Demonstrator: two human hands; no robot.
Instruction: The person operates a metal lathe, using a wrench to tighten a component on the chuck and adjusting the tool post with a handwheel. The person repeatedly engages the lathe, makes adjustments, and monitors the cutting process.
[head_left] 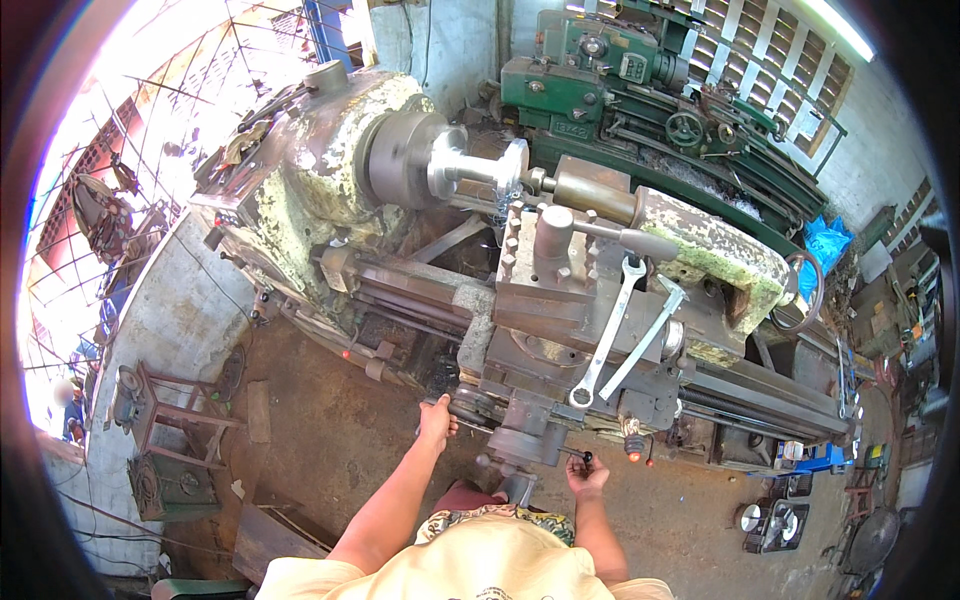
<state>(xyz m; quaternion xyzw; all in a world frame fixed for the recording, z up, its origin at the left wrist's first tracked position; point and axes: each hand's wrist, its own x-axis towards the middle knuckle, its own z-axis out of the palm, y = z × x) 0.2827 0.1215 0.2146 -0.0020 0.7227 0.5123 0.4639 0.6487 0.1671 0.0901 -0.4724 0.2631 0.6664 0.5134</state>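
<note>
My left hand [437, 424] is closed at the left rim of a carriage handwheel [476, 407] on the front of a large, worn lathe. Its grip is partly hidden. My right hand [588, 476] has its fingers around the black ball knob [586, 457] of a crank handle below the slide. A shiny flanged metal workpiece [475, 168] sits between the grey chuck [405, 160] and the tailstock [710, 235]. The toolpost [552, 240] stands just in front of it, with curled swarf near the cut.
A combination wrench [609, 335] and a caliper [645, 338] lie on the carriage. Red-tipped levers [633, 450] stick out at its right. Behind stands a green lathe [640, 110]. A small wooden stand [180, 415] is at left; a blue bag [826, 240] hangs far right.
</note>
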